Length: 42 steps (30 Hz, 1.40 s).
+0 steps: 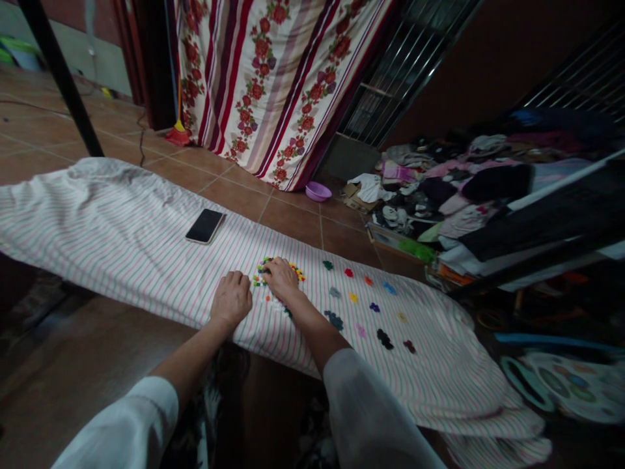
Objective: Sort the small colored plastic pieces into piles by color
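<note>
My right hand (pixel 282 277) reaches over a ring of small coloured pieces (pixel 297 270), its fingers bent down at the pieces; whatever its fingertips grip is too small to make out. Beside it, my left hand (pixel 233 298) rests on the striped cloth (pixel 161 260) at the ring's left side, fingers curled under and their tips hidden. White pieces and an orange one (pixel 267 298) lie below the ring. To the right, small piles sorted by colour sit in rows, among them a red pile (pixel 348 272), a yellow pile (pixel 353 297) and a black pile (pixel 385 339).
A phone (pixel 205 226) lies on the cloth to the left. Beyond the cloth are a purple bowl (pixel 318 191) on the tiled floor, a flowered curtain (pixel 273 78) and a red broom (pixel 178 135). Heaped clothes (pixel 454 182) fill the right side, near a dark bar.
</note>
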Each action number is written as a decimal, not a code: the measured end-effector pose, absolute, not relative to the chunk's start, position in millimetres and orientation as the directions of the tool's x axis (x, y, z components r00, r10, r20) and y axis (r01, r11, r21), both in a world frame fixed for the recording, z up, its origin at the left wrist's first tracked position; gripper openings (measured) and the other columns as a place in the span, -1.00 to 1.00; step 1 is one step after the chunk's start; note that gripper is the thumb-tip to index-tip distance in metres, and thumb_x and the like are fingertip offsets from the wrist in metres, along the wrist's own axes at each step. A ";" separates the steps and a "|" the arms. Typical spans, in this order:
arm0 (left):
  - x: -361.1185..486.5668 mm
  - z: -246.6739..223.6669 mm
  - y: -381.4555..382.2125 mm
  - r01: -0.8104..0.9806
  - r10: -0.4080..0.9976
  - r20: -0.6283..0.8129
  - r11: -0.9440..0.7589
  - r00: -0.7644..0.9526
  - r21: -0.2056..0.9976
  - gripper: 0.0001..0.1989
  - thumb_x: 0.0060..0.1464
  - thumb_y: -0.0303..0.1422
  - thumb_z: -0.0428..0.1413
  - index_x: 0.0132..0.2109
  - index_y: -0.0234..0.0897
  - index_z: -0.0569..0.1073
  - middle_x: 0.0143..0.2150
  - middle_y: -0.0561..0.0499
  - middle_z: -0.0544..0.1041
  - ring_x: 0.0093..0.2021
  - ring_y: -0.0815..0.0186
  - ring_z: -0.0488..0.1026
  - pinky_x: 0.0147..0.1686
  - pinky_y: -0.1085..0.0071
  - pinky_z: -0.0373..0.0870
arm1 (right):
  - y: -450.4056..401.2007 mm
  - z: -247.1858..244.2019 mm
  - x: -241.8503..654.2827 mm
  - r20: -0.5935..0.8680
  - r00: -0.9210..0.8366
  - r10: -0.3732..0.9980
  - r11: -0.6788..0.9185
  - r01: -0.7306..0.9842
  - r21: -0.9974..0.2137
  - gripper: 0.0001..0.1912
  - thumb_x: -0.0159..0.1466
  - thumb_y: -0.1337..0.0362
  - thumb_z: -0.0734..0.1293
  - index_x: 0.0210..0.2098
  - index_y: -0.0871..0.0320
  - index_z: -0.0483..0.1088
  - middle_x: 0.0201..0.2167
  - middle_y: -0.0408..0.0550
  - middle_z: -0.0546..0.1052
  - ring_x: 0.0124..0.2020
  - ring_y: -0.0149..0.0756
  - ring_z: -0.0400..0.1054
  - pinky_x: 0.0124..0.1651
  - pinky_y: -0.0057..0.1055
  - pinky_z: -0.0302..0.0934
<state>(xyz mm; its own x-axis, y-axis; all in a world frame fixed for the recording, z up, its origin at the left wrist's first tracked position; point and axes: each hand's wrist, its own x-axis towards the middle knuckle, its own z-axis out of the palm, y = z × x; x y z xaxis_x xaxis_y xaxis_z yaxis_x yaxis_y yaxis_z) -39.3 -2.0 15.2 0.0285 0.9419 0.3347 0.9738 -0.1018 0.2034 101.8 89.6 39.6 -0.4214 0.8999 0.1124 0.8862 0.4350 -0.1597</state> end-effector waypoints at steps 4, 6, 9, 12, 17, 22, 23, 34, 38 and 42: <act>-39.4 15.6 -1.6 0.972 0.944 0.329 -0.109 0.035 0.208 -0.85 0.12 -0.41 -0.05 -0.24 -0.28 0.41 -0.21 -0.16 0.41 -0.12 0.09 0.31 -0.14 0.17 0.22 | 90.8 37.9 99.2 0.103 -0.409 0.907 0.421 0.888 -0.184 -0.87 0.25 0.31 0.32 -0.23 0.09 0.51 -0.20 -0.03 0.46 -0.07 -0.25 0.26 0.01 -0.38 0.12; -39.3 16.0 -1.5 0.972 0.943 0.330 -0.109 0.036 0.208 -0.84 0.12 -0.41 -0.05 -0.25 -0.27 0.41 -0.21 -0.17 0.41 -0.12 0.09 0.31 -0.14 0.16 0.22 | 89.6 37.2 99.3 0.132 -0.407 0.904 0.427 0.875 -0.229 -0.88 0.24 0.33 0.31 -0.26 0.11 0.50 -0.22 -0.02 0.46 -0.09 -0.25 0.27 0.01 -0.38 0.12; -39.4 16.1 -1.6 0.972 0.941 0.336 -0.112 0.037 0.205 -0.84 0.13 -0.40 -0.06 -0.25 -0.27 0.42 -0.21 -0.17 0.41 -0.13 0.08 0.31 -0.14 0.16 0.23 | 87.0 37.2 101.7 0.220 -0.388 0.895 0.443 0.834 -0.330 -0.88 0.23 0.35 0.28 -0.29 0.12 0.47 -0.23 -0.04 0.49 -0.11 -0.26 0.30 0.00 -0.38 0.14; -39.8 16.0 -1.9 0.971 0.941 0.335 -0.113 0.038 0.209 -0.84 0.12 -0.40 -0.06 -0.25 -0.26 0.42 -0.21 -0.17 0.42 -0.12 0.08 0.31 -0.14 0.15 0.22 | 85.2 38.0 108.2 0.278 -0.314 0.908 0.412 0.792 -0.451 -0.87 0.21 0.36 0.25 -0.31 0.11 0.45 -0.31 -0.10 0.51 -0.22 -0.30 0.35 -0.08 -0.40 0.17; -40.0 16.5 -2.3 0.973 0.941 0.336 -0.108 0.034 0.205 -0.83 0.12 -0.41 -0.06 -0.23 -0.26 0.42 -0.19 -0.17 0.42 -0.10 0.08 0.31 -0.12 0.17 0.22 | 80.6 38.9 132.0 0.250 -0.140 0.958 0.271 0.726 -0.632 -0.86 0.15 0.28 0.25 -0.32 0.10 0.43 -0.48 -0.22 0.48 -0.44 -0.38 0.33 -0.28 -0.47 0.19; -39.6 18.2 -4.4 0.975 0.941 0.338 -0.105 0.033 0.196 -0.83 0.12 -0.41 -0.07 -0.23 -0.27 0.42 -0.20 -0.17 0.43 -0.10 0.08 0.32 -0.12 0.18 0.22 | 70.3 38.7 164.1 0.256 -0.080 0.963 0.242 0.670 -0.702 -0.82 0.09 0.26 0.22 -0.35 0.11 0.41 -0.52 -0.23 0.44 -0.47 -0.38 0.32 -0.33 -0.48 0.19; -39.6 18.4 -4.8 0.976 0.940 0.340 -0.103 0.032 0.193 -0.82 0.12 -0.41 -0.07 -0.23 -0.28 0.42 -0.20 -0.17 0.43 -0.11 0.08 0.32 -0.12 0.18 0.22 | 67.9 38.8 170.4 0.266 -0.066 0.962 0.239 0.674 -0.699 -0.82 0.08 0.26 0.21 -0.36 0.11 0.41 -0.52 -0.23 0.44 -0.47 -0.37 0.32 -0.33 -0.47 0.19; -40.1 16.0 -4.2 0.976 0.927 0.372 -0.114 0.037 0.185 -0.82 0.10 -0.40 -0.07 -0.23 -0.29 0.42 -0.22 -0.17 0.43 -0.13 0.08 0.32 -0.13 0.18 0.23 | 33.3 41.2 239.7 0.293 -0.060 0.954 0.245 0.720 -0.649 -0.76 0.10 0.28 0.20 -0.34 0.11 0.48 -0.39 -0.10 0.53 -0.37 -0.30 0.38 -0.22 -0.38 0.26; -40.7 14.9 -3.7 0.975 0.922 0.384 -0.122 0.042 0.186 -0.81 0.10 -0.39 -0.07 -0.23 -0.28 0.43 -0.22 -0.18 0.43 -0.13 0.08 0.33 -0.12 0.17 0.23 | 19.6 44.4 258.1 0.312 -0.065 0.948 0.258 0.729 -0.634 -0.77 0.13 0.28 0.20 -0.33 0.08 0.50 -0.37 -0.09 0.53 -0.35 -0.30 0.39 -0.20 -0.36 0.28; -41.8 13.8 -3.2 0.977 0.924 0.379 -0.123 0.050 0.171 -0.81 0.10 -0.38 -0.07 -0.23 -0.28 0.43 -0.22 -0.17 0.44 -0.13 0.09 0.33 -0.11 0.18 0.24 | 6.6 44.9 273.4 0.323 -0.042 0.945 0.249 0.734 -0.632 -0.77 0.17 0.27 0.21 -0.32 0.08 0.51 -0.32 -0.05 0.54 -0.29 -0.27 0.41 -0.13 -0.29 0.29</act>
<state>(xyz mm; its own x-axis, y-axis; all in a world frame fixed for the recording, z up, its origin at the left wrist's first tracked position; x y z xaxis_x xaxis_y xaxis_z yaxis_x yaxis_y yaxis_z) -41.8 -3.2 13.8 0.0498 0.9241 0.3790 0.9775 -0.1231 0.1715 273.4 6.6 44.9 -0.0424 0.9453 0.3233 0.7336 0.2492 -0.6323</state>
